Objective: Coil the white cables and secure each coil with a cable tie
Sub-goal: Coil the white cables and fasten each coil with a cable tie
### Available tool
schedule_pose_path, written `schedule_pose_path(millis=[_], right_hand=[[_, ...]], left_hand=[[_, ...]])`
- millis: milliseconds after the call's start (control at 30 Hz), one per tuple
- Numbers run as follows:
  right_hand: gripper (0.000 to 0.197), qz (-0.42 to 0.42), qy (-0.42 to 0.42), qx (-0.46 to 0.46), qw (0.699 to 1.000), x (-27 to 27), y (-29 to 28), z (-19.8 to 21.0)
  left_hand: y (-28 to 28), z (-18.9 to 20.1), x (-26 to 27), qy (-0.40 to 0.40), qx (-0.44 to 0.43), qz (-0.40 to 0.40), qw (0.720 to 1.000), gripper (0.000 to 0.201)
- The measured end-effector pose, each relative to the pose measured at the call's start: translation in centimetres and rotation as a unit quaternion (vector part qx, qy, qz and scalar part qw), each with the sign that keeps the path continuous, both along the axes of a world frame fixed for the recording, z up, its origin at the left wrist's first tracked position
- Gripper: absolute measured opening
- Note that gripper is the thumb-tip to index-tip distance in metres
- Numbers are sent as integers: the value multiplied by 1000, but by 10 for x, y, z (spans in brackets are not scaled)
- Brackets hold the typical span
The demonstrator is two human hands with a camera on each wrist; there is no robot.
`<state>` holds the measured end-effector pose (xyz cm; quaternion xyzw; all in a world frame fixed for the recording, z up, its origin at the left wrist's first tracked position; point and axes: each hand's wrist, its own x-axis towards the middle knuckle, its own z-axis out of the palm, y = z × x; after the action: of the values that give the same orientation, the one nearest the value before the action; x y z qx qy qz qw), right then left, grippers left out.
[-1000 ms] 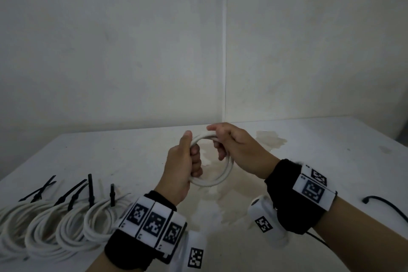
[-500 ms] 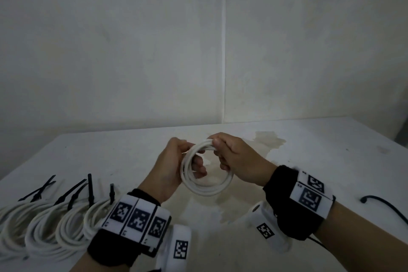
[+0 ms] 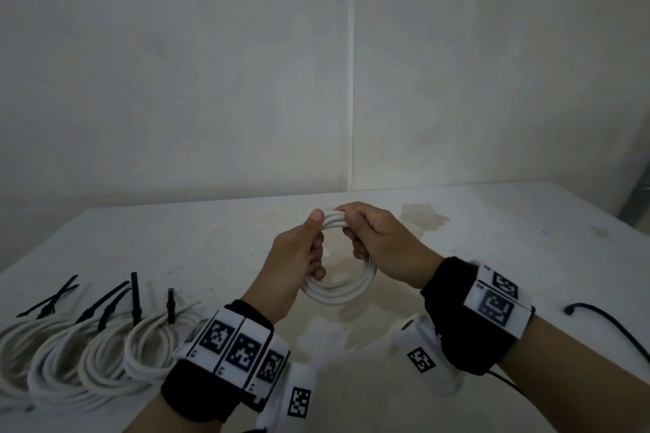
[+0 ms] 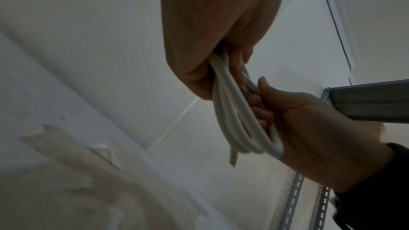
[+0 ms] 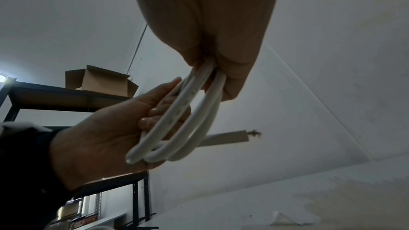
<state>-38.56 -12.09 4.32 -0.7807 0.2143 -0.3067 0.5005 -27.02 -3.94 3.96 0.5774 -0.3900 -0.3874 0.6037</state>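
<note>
A white cable coil (image 3: 343,288) of about three loops hangs upright above the middle of the table (image 3: 492,221). My left hand (image 3: 302,253) grips its left side, thumb up on the top of the loops. My right hand (image 3: 373,239) pinches the top of the coil from the right, fingers curled through the ring. The left wrist view shows the coil (image 4: 239,121) between my left hand (image 4: 212,45) and my right hand (image 4: 309,128). From the right wrist, the coil (image 5: 188,120) runs from my right hand (image 5: 221,59) to my left hand (image 5: 115,128). No tie is on this coil.
Several tied white coils (image 3: 88,358) with black cable ties (image 3: 135,299) lie in a row at the table's left front. A black cable tie (image 3: 605,323) lies at the right edge. A stained patch (image 3: 422,218) marks the tabletop. A metal shelf (image 5: 66,97) carries a cardboard box (image 5: 99,81).
The coil has been turned and lifted slightly. My left thumb moved up to the coil's top beside my right fingers, and both hands closed in on it.
</note>
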Motion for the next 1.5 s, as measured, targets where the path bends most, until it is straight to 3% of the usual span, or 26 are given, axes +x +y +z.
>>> schedule_pose_path(millis=[133, 233, 333, 567, 900, 1167, 1233, 1333, 1500], right_hand=[[25, -8, 17, -28, 999, -8, -4, -3], [32, -16, 36, -56, 998, -15, -9, -5], [33, -22, 34, -62, 997, -24, -12, -6], [25, -73, 36, -104, 991, -55, -21, -9], [25, -151, 44, -93, 983, -126, -31, -24], [34, -214, 38, -64, 974, -173, -33, -20], [29, -263, 73, -97, 957, -195, -44, -20], [30, -319, 244, -140, 905, -238, -67, -27], [39, -278, 569, -64, 771, -282, -88, -48]], left_hand=[[-2, 4, 6, -61, 20, -77, 995, 38], [-6, 6, 1, -108, 25, -93, 989, 35], [-10, 5, -11, -78, 39, -103, 991, 42], [-27, -3, -50, -22, 14, -96, 995, 35], [-48, -7, -107, -43, 41, -208, 976, 37], [-63, -15, -140, 9, 40, -162, 986, 40], [-66, -15, -139, 9, 41, -152, 987, 39], [-69, -17, -138, 3, 44, -138, 989, 39], [-73, -16, -140, -18, 43, -132, 990, 38]])
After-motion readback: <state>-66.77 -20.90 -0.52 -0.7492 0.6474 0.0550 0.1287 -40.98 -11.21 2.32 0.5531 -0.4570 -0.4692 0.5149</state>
